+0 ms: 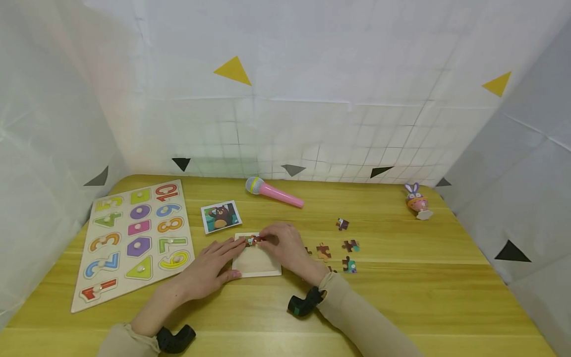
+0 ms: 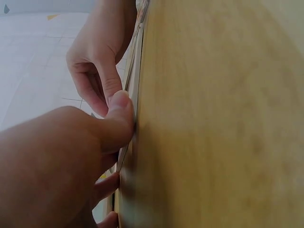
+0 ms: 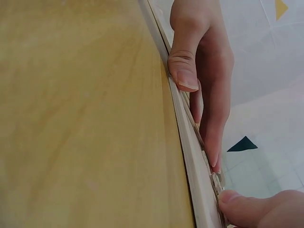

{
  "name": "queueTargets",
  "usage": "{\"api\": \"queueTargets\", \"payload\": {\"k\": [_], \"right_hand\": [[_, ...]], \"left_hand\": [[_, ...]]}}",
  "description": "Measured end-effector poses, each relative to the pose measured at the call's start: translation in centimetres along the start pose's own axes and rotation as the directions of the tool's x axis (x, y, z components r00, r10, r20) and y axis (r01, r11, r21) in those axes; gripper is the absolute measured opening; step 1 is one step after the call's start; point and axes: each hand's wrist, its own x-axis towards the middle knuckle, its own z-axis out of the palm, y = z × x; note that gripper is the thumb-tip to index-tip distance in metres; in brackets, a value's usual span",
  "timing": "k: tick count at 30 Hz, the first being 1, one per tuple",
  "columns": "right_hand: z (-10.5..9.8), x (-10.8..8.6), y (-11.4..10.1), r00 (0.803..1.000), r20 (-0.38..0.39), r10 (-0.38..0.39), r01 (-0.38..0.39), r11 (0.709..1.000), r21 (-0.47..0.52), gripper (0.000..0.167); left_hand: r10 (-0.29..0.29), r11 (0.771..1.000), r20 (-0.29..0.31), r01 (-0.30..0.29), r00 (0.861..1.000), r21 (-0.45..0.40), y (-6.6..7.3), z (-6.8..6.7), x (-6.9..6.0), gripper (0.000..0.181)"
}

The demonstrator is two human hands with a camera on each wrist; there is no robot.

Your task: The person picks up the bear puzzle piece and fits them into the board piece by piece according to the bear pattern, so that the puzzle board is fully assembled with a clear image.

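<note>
A small wooden puzzle tray (image 1: 256,272) lies on the table, with a few joined jigsaw pieces (image 1: 251,241) along its far edge. My left hand (image 1: 214,265) rests over the tray's left side. Its straight fingers touch the pieces near the far left corner, and its thumb (image 3: 186,78) lies on the tray rim. With bent fingers my right hand (image 1: 285,246) pinches a puzzle piece at the tray's far right part, mostly hidden beneath the fingertips. Loose jigsaw pieces (image 1: 350,246) lie right of the tray, some partly behind my right wrist.
Left on the table (image 1: 401,302) lies a number and shape board (image 1: 151,228). A bear picture card (image 1: 220,216) sits behind the tray, and a pink toy microphone (image 1: 281,194) lies farther back. A bunny-eared toy (image 1: 418,201) stands at the back right.
</note>
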Motion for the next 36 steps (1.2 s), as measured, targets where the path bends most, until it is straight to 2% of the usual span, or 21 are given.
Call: {"api": "queueTargets", "payload": {"k": [8,16,31,36], "right_hand": [[0.2,-0.1,0.0,1.0,-0.003,0.007,-0.007,1.0,-0.019,0.017],[0.3,-0.1,0.0,1.0,-0.016,-0.006,0.005,1.0,-0.028,0.017],[0.2,-0.1,0.2,0.999,-0.043,-0.012,0.011,1.0,-0.012,0.017],[0.2,-0.1,0.3,0.999,-0.037,-0.002,0.002,1.0,0.001,0.021]], "left_hand": [[-0.042,0.997,-0.029,0.043,0.999,0.062,0.7,0.1,0.2,0.067],[-0.092,0.989,-0.025,0.094,0.995,0.117,1.1,0.3,0.8,0.071],[-0.089,0.984,-0.025,0.092,0.996,0.155,1.5,0.3,1.2,0.067],[-0.053,0.986,-0.012,0.055,0.999,0.158,1.6,0.2,1.4,0.068]]}}
